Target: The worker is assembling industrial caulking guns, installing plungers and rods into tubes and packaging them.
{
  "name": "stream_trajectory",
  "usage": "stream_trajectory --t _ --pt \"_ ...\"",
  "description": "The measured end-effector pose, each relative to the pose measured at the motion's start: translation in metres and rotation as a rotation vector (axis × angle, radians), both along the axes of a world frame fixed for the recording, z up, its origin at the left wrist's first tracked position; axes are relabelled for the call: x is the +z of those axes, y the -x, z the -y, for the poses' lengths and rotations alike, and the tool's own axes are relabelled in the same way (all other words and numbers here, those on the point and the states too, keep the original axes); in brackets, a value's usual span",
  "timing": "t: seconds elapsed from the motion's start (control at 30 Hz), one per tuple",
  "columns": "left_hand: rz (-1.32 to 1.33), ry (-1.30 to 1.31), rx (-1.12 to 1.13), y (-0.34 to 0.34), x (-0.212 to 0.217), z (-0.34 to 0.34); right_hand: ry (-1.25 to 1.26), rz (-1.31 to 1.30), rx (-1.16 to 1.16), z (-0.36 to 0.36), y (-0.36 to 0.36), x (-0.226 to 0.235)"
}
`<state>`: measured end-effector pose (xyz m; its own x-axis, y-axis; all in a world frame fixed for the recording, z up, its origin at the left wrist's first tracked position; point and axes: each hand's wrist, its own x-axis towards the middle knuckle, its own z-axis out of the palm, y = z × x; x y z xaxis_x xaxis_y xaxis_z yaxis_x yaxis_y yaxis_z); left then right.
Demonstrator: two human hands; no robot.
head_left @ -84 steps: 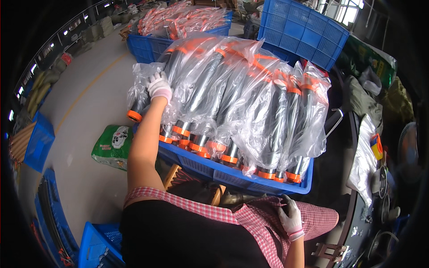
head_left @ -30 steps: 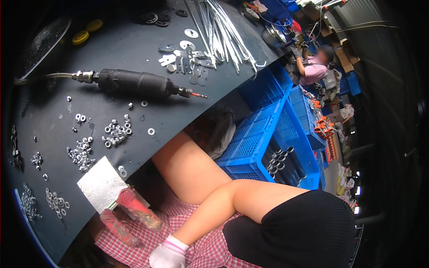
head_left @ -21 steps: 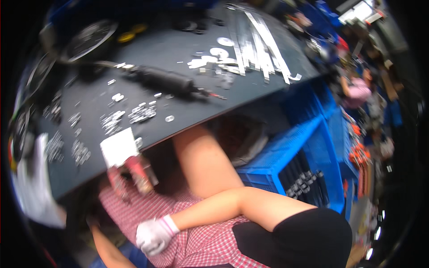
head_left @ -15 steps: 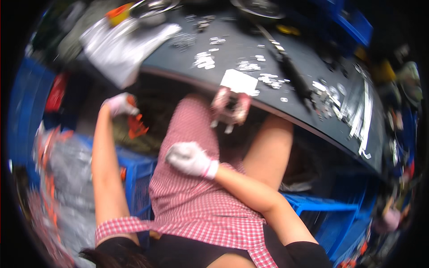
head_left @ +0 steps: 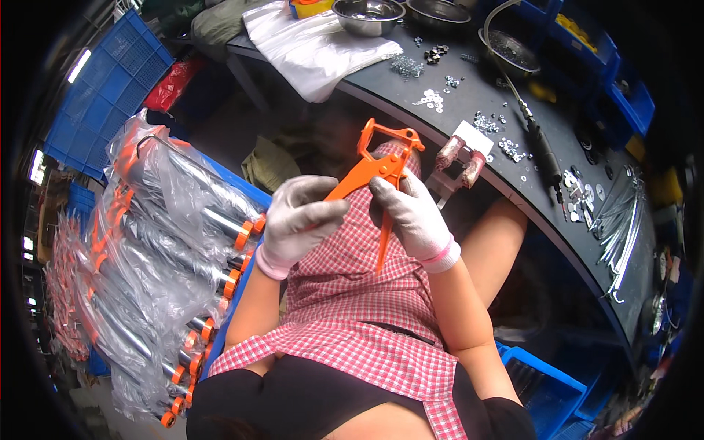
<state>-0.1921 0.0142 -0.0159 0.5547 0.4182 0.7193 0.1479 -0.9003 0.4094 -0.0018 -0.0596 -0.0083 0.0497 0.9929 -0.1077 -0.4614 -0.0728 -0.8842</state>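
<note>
An orange caulking-gun handle (head_left: 370, 170) with a hinged trigger and an open bracket at its top is raised above my lap. My left hand (head_left: 297, 220), in a white glove, has its fingers closed around the end of the left-hand lever. My right hand (head_left: 416, 220), gloved too, grips the handle near its pivot, thumb in front. The other lever points down beside the right palm. Beyond the right hand, a small clamp-like fixture (head_left: 460, 160) with dark red wrapped jaws and a white plate sits at the table edge.
The dark worktable (head_left: 506, 194) bears small metal parts, metal bowls (head_left: 369, 16), white plastic bags (head_left: 312, 51), a cable-fed power driver (head_left: 541, 150) and hooked rods (head_left: 623, 227). At left, plastic-wrapped tubes with orange ends (head_left: 172, 257) fill a blue crate. Another blue crate (head_left: 546, 381) stands lower right.
My left hand has brought the orange handle from the far left in over my lap. My right hand has risen from my lap and taken hold of it. The view has shifted.
</note>
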Motion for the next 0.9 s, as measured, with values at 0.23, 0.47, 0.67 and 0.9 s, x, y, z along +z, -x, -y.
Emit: stream_trajectory --t 0.23,0.47,0.67,0.9 --pt "-0.020 0.385 0.126 -0.020 0.019 0.029 -0.080 0.721 -0.549 -0.028 0.011 -0.028" --pt "0.366 0.795 -0.172 -0.054 -0.030 -0.009 -0.327 0.964 -0.076 -0.038 0.019 -0.022" --pt "0.734 1.011 -0.255 -0.051 -0.044 -0.024 0.004 0.886 -0.248 -0.127 -0.081 0.014" --pt "0.748 1.130 -0.177 -0.042 -0.054 -0.035 0.425 1.860 -0.344 -0.208 -0.122 -0.004"
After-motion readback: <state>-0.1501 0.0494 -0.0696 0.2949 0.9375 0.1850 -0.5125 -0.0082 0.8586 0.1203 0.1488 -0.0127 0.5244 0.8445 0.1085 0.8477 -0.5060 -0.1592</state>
